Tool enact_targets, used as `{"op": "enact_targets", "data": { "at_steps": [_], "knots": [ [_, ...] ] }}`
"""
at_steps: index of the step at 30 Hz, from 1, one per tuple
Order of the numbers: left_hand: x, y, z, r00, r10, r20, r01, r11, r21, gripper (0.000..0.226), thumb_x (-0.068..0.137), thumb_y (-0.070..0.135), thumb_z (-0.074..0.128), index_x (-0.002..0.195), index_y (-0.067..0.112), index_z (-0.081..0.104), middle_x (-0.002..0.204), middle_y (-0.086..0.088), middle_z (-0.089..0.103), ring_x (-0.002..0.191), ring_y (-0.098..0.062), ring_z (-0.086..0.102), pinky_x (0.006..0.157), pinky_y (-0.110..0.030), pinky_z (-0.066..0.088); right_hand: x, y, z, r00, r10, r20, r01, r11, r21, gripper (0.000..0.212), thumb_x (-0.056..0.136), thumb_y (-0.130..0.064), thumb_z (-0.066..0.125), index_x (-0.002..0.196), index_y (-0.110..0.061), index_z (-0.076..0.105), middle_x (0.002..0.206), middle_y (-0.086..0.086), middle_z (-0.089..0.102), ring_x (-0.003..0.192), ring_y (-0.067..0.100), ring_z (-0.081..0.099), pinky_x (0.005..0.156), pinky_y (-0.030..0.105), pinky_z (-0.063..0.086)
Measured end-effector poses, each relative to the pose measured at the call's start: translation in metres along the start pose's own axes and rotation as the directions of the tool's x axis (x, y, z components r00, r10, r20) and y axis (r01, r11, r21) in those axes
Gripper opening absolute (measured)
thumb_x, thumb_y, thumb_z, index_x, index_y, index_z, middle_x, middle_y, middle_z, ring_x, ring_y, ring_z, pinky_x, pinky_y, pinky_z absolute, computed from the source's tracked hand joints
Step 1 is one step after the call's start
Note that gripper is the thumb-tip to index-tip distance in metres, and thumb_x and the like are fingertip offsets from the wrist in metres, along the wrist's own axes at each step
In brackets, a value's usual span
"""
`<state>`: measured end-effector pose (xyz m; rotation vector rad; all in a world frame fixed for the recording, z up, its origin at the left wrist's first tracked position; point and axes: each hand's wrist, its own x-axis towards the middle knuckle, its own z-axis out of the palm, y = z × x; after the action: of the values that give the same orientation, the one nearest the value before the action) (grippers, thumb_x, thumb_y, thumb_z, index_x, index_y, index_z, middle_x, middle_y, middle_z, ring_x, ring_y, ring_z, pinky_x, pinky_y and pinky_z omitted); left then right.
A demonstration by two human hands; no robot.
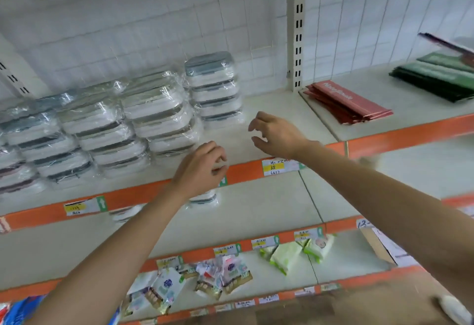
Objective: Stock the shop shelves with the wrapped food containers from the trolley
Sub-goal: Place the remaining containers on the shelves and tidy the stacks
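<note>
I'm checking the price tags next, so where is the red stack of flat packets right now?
In the head view, the red packets lie on the upper shelf, right of the slotted upright post and left of the green packets.

The wrapped containers [159, 114] are white with grey-blue and dark grey lids, under clear glossy film that catches white glints. The shelf [279, 109] they stand on is pale cream with a bright orange front edge, and the price tags [278, 167] on that edge are white with a yellow band and green ends. Behind, the back wall [154, 24] is white with a fine grid of lines. To the right lie red flat packs [346, 104] with white lettering, and dark green flat packs [436, 78] beyond. Lower down, the wipe packs [295, 253] are white and lime green, and the small sachets [223, 276] are a white, pink and tan mix.
</note>
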<state>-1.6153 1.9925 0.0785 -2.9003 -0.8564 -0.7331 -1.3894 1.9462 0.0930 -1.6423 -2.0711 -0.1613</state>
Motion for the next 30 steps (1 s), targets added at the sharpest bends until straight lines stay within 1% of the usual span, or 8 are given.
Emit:
{"op": "enact_targets", "data": {
  "at_steps": [5, 7, 9, 12, 15, 17, 21, 30],
  "knots": [
    [-0.035, 0.013, 0.001, 0.992, 0.124, 0.013, -0.122, 0.987, -0.103, 0.015, 0.078, 0.032, 0.059, 0.080, 0.017, 0.060, 0.074, 0.008, 0.052, 0.068, -0.009, 0.046, 0.058, -0.020, 0.037, -0.050, -0.032, -0.002, 0.985, 0.156, -0.079, -0.155, 0.988, 0.016, 0.023, 0.090, -0.020, 0.055, 0.105, -0.005, 0.063, 0.104, 0.012, 0.057, 0.078, 0.033, 0.061, 0.064, 0.037, 0.045],
    [-0.062, 0.012, 0.003, 0.978, 0.190, 0.083, -0.177, 0.974, -0.140, 0.019, 0.080, 0.033, 0.053, 0.084, 0.016, 0.061, 0.074, 0.006, 0.054, 0.069, -0.009, 0.045, 0.058, -0.023, 0.041, -0.070, -0.055, 0.004, 0.980, 0.180, -0.090, -0.177, 0.983, 0.041, 0.027, 0.088, -0.026, 0.047, 0.095, -0.006, 0.064, 0.094, 0.011, 0.059, 0.071, 0.032, 0.062, 0.057, 0.036, 0.046],
    [-0.092, 0.007, 0.009, 0.947, 0.209, 0.242, -0.174, 0.972, -0.159, 0.020, 0.084, 0.029, 0.056, 0.095, 0.015, 0.063, 0.085, 0.002, 0.059, 0.075, -0.007, 0.050, 0.063, -0.026, 0.047, -0.090, -0.078, 0.021, 0.980, 0.186, -0.069, -0.181, 0.981, 0.069, 0.032, 0.084, -0.030, 0.042, 0.088, -0.007, 0.064, 0.086, 0.010, 0.060, 0.064, 0.031, 0.061, 0.051, 0.033, 0.044],
    [-0.135, -0.007, 0.022, 0.866, 0.121, 0.486, -0.054, 0.987, -0.148, 0.029, 0.087, 0.020, 0.064, 0.114, 0.011, 0.061, 0.107, -0.003, 0.059, 0.093, -0.016, 0.058, 0.080, -0.031, 0.049, -0.120, -0.112, 0.057, 0.957, 0.287, 0.042, -0.290, 0.952, 0.101, 0.026, 0.090, -0.024, 0.052, 0.106, -0.006, 0.062, 0.103, 0.011, 0.059, 0.081, 0.031, 0.064, 0.062, 0.035, 0.044],
    [-0.166, -0.018, 0.029, 0.808, 0.010, 0.589, 0.079, 0.989, -0.125, 0.035, 0.090, 0.022, 0.061, 0.123, 0.012, 0.056, 0.116, -0.001, 0.054, 0.102, -0.016, 0.056, 0.083, -0.026, 0.045, -0.155, -0.135, 0.102, 0.893, 0.383, 0.238, -0.413, 0.906, 0.095, 0.040, 0.095, -0.029, 0.051, 0.131, -0.012, 0.048, 0.128, 0.006, 0.045, 0.107, 0.025, 0.056, 0.069, 0.029, 0.037],
    [-0.179, -0.024, 0.034, 0.777, -0.038, 0.629, 0.124, 0.988, -0.093, 0.039, 0.091, 0.024, 0.058, 0.128, 0.013, 0.052, 0.121, -0.001, 0.051, 0.110, -0.017, 0.053, 0.088, -0.027, 0.043, -0.172, -0.145, 0.124, 0.851, 0.429, 0.303, -0.474, 0.876, 0.092, 0.046, 0.095, -0.031, 0.050, 0.137, -0.013, 0.041, 0.134, 0.004, 0.040, 0.118, 0.023, 0.049, 0.071, 0.025, 0.035],
    [-0.183, -0.036, 0.042, 0.741, -0.077, 0.668, 0.116, 0.993, -0.015, 0.047, 0.092, 0.025, 0.056, 0.136, 0.013, 0.045, 0.131, -0.002, 0.044, 0.123, -0.018, 0.045, 0.098, -0.034, 0.041, -0.177, -0.144, 0.148, 0.809, 0.471, 0.353, -0.539, 0.833, 0.124, 0.050, 0.094, -0.029, 0.053, 0.139, -0.010, 0.038, 0.135, 0.009, 0.040, 0.122, 0.027, 0.044, 0.092, 0.038, 0.043],
    [-0.155, -0.077, 0.078, 0.719, -0.218, 0.660, 0.172, 0.976, 0.135, 0.055, 0.093, 0.027, 0.054, 0.141, 0.009, 0.036, 0.141, -0.005, 0.037, 0.128, -0.021, 0.040, 0.102, -0.033, 0.036, -0.132, -0.101, 0.204, 0.788, 0.527, 0.319, -0.603, 0.765, 0.226, 0.056, 0.095, -0.034, 0.053, 0.141, -0.008, 0.034, 0.138, 0.009, 0.041, 0.125, 0.026, 0.043, 0.093, 0.034, 0.040]
  ]
}}
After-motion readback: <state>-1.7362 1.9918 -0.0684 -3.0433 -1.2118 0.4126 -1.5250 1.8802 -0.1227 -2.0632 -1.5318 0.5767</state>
